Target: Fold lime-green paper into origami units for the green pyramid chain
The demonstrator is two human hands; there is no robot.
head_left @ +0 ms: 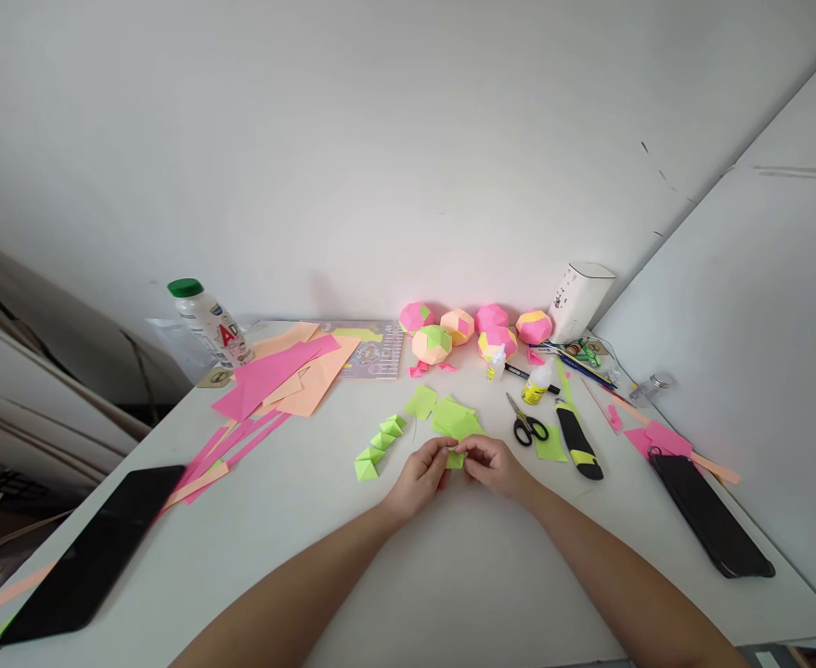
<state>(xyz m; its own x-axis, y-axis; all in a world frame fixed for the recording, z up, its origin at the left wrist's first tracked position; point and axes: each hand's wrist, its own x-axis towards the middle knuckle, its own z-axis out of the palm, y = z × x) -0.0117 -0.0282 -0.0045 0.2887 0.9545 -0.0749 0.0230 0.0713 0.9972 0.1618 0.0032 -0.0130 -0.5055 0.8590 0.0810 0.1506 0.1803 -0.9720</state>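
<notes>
Between my two hands is a small piece of green paper (455, 461), pinched at its upper edge. My left hand (418, 478) has its fingers closed on the paper's left side. My right hand (497, 467) grips the right side, thumb and fingers together. Just beyond them lie loose green paper squares (455, 417), with one more green square (421, 402) to their left. A row of folded green paper pieces (378, 448) sits left of my left hand. Black-handled scissors (529, 425) rest to the right, beside another green square (550, 445).
Several paper polyhedron balls (432, 344) line the wall. Glue bottles (537, 382) and a black-and-yellow cutter (578, 441) lie right. Pink and orange sheets (268, 380), a green-capped bottle (209, 320) and a black tablet (94, 547) are left. A black case (710, 515) lies far right.
</notes>
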